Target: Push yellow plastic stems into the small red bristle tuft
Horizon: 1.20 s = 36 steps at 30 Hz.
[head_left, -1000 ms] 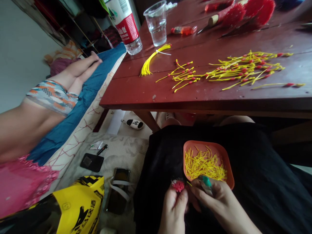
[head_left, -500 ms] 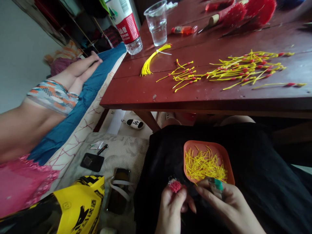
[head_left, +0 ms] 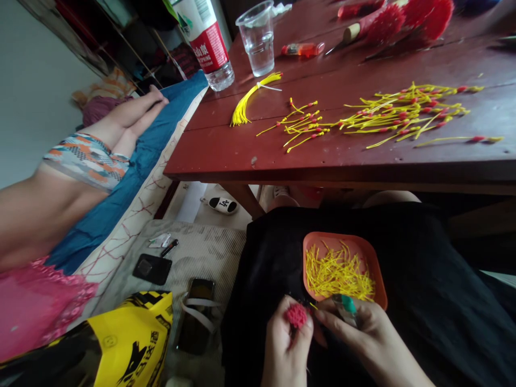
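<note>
The left hand (head_left: 288,334) is closing its thumb and fingers around a red tuft (head_left: 297,315), whose fringed end is facing up over the black cloth (head_left: 272,258). The right hand (head_left: 360,322) is gripping a small clear object with a green top (head_left: 348,304); its fingertips also appear to be pinching a yellow cord (head_left: 313,306), whose short end is projecting toward the tuft. Whether cord and tuft are touching cannot be told. Just beyond, an orange tray (head_left: 378,271) is resting on the cloth, the right hand covering part of its near edge; loose yellow cords (head_left: 336,271) are lying tangled inside. The cord is probably light, limp and prone to slipping, so it is best pinched close to its end; the tuft is likely soft and compressible, calling for a hold below the fringe. Farther off, knotted cords with red bands (head_left: 403,115) are lying along the near edge of the tabletop (head_left: 209,156). A tied yellow bundle (head_left: 244,105) is curving inward of the near left corner, and a clear cup (head_left: 262,54) is standing behind it, near the left edge.
</note>
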Each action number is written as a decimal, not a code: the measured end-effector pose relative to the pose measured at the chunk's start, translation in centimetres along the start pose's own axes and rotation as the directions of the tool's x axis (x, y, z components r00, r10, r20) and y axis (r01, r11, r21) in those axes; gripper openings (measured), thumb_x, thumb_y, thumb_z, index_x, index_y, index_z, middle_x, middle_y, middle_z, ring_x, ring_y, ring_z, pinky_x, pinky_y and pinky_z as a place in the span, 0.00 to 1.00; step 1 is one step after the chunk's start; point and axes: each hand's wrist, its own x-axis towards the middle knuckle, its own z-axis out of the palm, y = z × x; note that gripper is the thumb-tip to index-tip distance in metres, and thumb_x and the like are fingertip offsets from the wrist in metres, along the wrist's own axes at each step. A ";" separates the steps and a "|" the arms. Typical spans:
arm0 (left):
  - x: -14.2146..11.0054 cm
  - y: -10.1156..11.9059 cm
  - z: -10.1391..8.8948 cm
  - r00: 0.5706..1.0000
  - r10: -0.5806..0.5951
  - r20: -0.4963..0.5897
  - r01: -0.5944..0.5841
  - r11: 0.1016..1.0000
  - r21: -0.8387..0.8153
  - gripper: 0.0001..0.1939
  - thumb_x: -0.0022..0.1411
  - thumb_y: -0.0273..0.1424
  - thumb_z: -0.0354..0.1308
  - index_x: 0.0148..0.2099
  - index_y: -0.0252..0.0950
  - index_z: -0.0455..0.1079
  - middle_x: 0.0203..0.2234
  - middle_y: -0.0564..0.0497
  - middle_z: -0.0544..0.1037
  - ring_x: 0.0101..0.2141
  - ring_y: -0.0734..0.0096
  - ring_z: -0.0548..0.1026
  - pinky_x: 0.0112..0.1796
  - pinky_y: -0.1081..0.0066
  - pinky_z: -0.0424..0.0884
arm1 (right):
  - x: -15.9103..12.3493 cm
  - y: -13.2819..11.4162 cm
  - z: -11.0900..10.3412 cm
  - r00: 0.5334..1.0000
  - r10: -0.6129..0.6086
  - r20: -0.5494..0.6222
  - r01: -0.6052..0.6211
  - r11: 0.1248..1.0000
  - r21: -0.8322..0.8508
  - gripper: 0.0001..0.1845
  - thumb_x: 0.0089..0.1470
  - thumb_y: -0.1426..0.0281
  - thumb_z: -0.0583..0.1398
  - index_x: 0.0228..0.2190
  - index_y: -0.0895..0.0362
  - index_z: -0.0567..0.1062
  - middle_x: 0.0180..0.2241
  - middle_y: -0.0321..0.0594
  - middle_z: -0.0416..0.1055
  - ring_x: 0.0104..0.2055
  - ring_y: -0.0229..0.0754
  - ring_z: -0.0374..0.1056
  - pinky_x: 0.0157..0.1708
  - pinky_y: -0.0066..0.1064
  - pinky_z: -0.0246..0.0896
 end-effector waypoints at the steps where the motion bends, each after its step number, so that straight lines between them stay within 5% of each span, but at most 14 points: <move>1: 0.0 -0.1 0.0 1.000 0.003 -0.007 -0.003 1.000 0.014 0.14 0.56 0.41 0.55 0.25 0.37 0.61 0.16 0.56 0.65 0.21 0.73 0.65 0.26 0.75 0.61 | 0.0 0.0 0.0 1.000 0.006 0.000 -0.006 1.000 -0.002 0.18 0.47 0.60 0.61 0.14 0.57 0.70 0.16 0.34 0.65 0.21 0.37 0.58 0.24 0.27 0.53; 7: -0.2 -0.7 0.0 0.999 -0.030 -0.014 0.029 0.999 -0.029 0.13 0.56 0.41 0.55 0.27 0.36 0.63 0.17 0.56 0.68 0.19 0.76 0.63 0.25 0.75 0.59 | -0.1 0.2 -0.1 0.999 -0.001 0.037 0.001 1.000 0.009 0.18 0.48 0.62 0.61 0.14 0.57 0.68 0.15 0.32 0.61 0.21 0.36 0.54 0.23 0.27 0.51; 14: -0.3 -1.5 -0.1 0.966 -0.248 -0.068 0.224 0.942 -0.250 0.18 0.49 0.45 0.61 0.31 0.35 0.67 0.15 0.55 0.70 0.19 0.76 0.64 0.24 0.76 0.55 | 0.0 0.2 0.1 0.996 -0.016 0.091 0.006 0.993 0.117 0.17 0.49 0.61 0.60 0.15 0.57 0.69 0.16 0.34 0.65 0.22 0.38 0.60 0.26 0.26 0.56; 24: 0.0 -0.4 0.0 0.938 -0.321 0.133 0.339 0.765 -0.548 0.14 0.46 0.36 0.65 0.28 0.32 0.68 0.12 0.53 0.71 0.16 0.82 0.58 0.21 0.77 0.48 | 0.5 0.9 -0.5 0.998 0.056 -0.038 -0.054 0.997 0.048 0.18 0.45 0.57 0.62 0.17 0.58 0.69 0.15 0.31 0.61 0.20 0.36 0.56 0.23 0.28 0.52; 27: -0.1 -0.5 0.0 0.947 -0.307 0.095 0.309 0.788 -0.533 0.13 0.46 0.36 0.65 0.28 0.31 0.69 0.13 0.52 0.72 0.17 0.81 0.60 0.22 0.76 0.50 | 0.5 1.3 -0.6 0.998 0.053 -0.044 -0.051 0.997 0.054 0.18 0.46 0.58 0.62 0.16 0.58 0.70 0.15 0.34 0.64 0.21 0.38 0.60 0.24 0.29 0.56; 32: 0.0 -0.9 0.1 0.967 -0.253 -0.037 0.208 0.863 -0.461 0.14 0.46 0.38 0.66 0.28 0.32 0.71 0.15 0.53 0.74 0.19 0.78 0.64 0.24 0.75 0.53 | 0.0 1.3 -0.7 0.970 -0.027 -0.243 0.033 0.999 0.023 0.11 0.42 0.61 0.65 0.21 0.56 0.75 0.22 0.36 0.73 0.26 0.41 0.66 0.29 0.27 0.61; 36: 0.0 -1.1 0.1 0.973 -0.205 -0.109 0.156 0.924 -0.349 0.14 0.45 0.40 0.65 0.25 0.33 0.71 0.15 0.54 0.74 0.19 0.77 0.63 0.24 0.74 0.54 | -0.2 0.6 -0.4 0.992 -0.047 -0.113 0.050 0.998 0.025 0.12 0.45 0.62 0.64 0.18 0.56 0.75 0.18 0.35 0.71 0.23 0.39 0.66 0.27 0.26 0.60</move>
